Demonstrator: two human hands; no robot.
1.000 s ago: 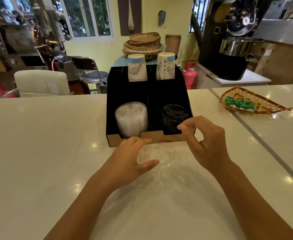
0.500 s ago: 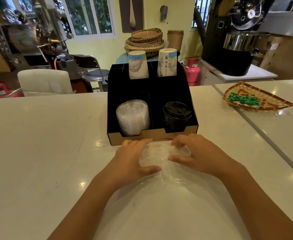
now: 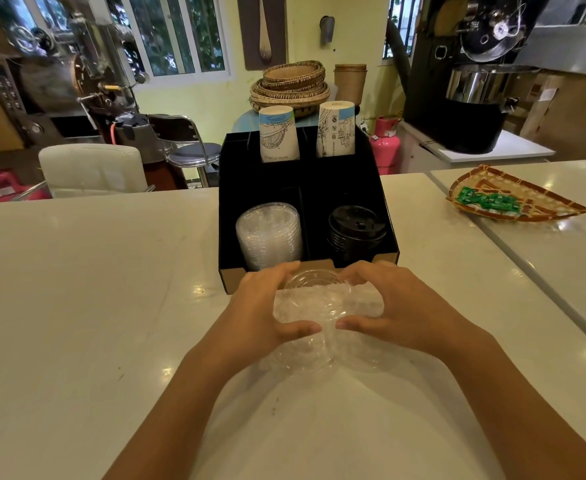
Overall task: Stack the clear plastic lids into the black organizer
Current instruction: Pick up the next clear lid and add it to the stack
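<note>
A pile of clear plastic lids (image 3: pixel 319 306) lies on the white counter just in front of the black organizer (image 3: pixel 260 178). My left hand (image 3: pixel 263 313) cups the pile from the left and my right hand (image 3: pixel 395 306) cups it from the right, thumbs nearly meeting at the near side. More loose clear lids (image 3: pixel 357 358) spread flat under and behind the hands. In the organizer's front left compartment a stack of clear lids (image 3: pixel 269 233) leans on edge. The front right compartment holds black lids (image 3: pixel 355 230).
Two paper cup stacks (image 3: pixel 279 136) stand upside down in the organizer's back compartments. A woven tray with green packets (image 3: pixel 513 195) lies on the counter at the right. A seam in the counter (image 3: pixel 492 251) runs diagonally on the right. Chairs and machines stand beyond the counter.
My right hand came down from above the organizer's front edge onto the lids. Both hands have closed in around the pile and gathered it between them.
</note>
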